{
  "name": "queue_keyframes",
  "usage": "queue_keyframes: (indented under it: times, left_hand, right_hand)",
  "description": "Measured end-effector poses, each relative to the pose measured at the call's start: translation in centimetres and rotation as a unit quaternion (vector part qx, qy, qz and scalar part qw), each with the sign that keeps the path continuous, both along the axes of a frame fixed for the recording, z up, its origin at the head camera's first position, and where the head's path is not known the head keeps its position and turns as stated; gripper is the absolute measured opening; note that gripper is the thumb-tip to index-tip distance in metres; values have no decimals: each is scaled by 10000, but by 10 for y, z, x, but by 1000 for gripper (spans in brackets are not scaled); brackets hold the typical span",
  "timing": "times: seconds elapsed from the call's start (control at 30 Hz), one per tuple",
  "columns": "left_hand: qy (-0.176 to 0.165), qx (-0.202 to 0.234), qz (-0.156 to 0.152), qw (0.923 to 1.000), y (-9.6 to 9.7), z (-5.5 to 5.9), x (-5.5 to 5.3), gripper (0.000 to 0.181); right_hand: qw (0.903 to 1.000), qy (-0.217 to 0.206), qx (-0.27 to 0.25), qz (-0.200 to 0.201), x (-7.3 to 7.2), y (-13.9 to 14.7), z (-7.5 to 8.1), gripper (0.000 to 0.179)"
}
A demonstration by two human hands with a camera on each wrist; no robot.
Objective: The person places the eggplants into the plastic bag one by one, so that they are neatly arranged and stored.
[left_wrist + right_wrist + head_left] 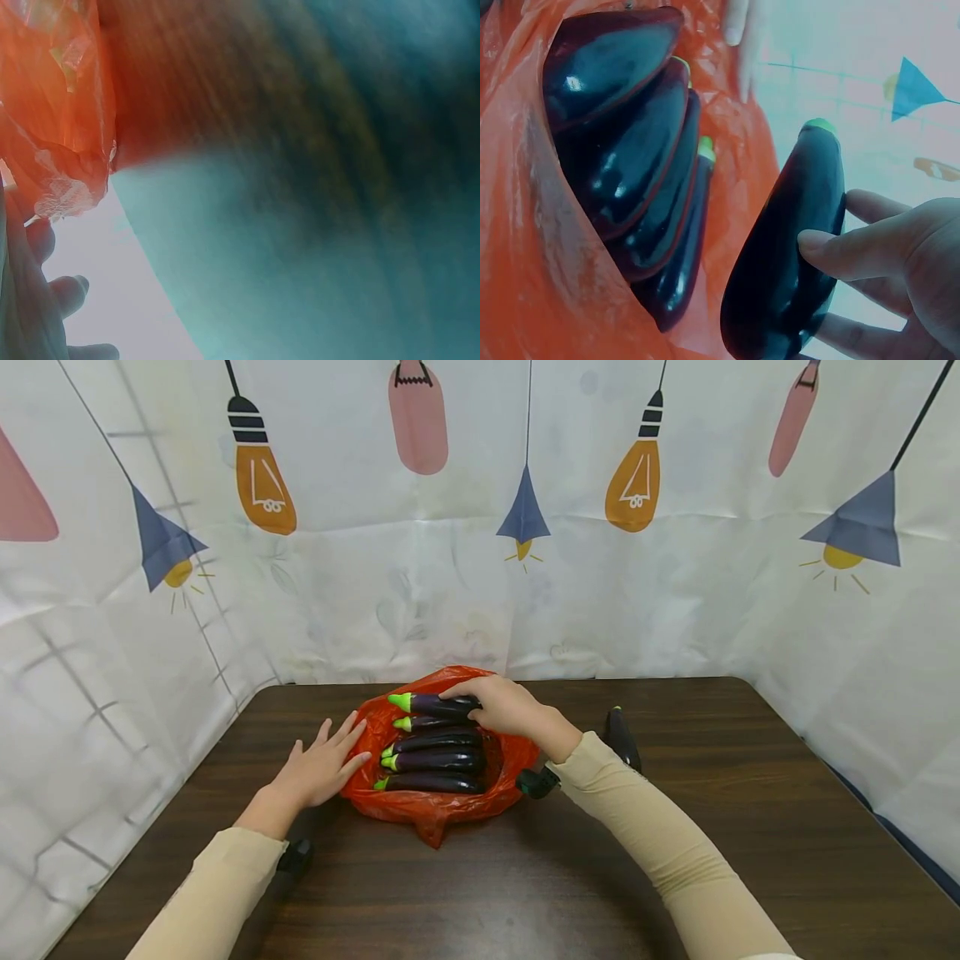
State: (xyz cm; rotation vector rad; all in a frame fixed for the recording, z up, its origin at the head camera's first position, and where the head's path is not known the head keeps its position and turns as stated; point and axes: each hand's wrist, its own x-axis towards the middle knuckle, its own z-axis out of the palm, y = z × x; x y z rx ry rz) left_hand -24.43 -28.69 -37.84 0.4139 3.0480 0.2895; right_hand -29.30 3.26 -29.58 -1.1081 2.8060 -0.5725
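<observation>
My right hand (512, 707) grips a dark purple eggplant (433, 705) with a green cap, at the far side of a red plastic bag (408, 810). In the right wrist view, the thumb lies across this eggplant and the other fingers go behind it. Several more eggplants (441, 762) lie side by side in the spread bag, caps to the left. At the bag's left edge is my left hand (318, 768), fingers spread and straight, fingertips right at the plastic. The left wrist view shows some of these fingers (66, 294) beside the translucent red plastic.
A single eggplant (620, 739) lies on the dark wooden table (450, 902), right of the bag and partly behind my right forearm. White cloth (480, 602) printed with lamps and bulbs hangs behind the table and along its sides.
</observation>
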Motion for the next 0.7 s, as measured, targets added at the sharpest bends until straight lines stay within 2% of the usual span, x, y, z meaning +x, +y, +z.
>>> queue_keyframes:
  times: [0.7]
  left_hand:
    - [5, 12, -46, 10000, 0, -2, 0, 75]
  right_hand:
    - [9976, -239, 649, 42, -15, -17, -3, 56]
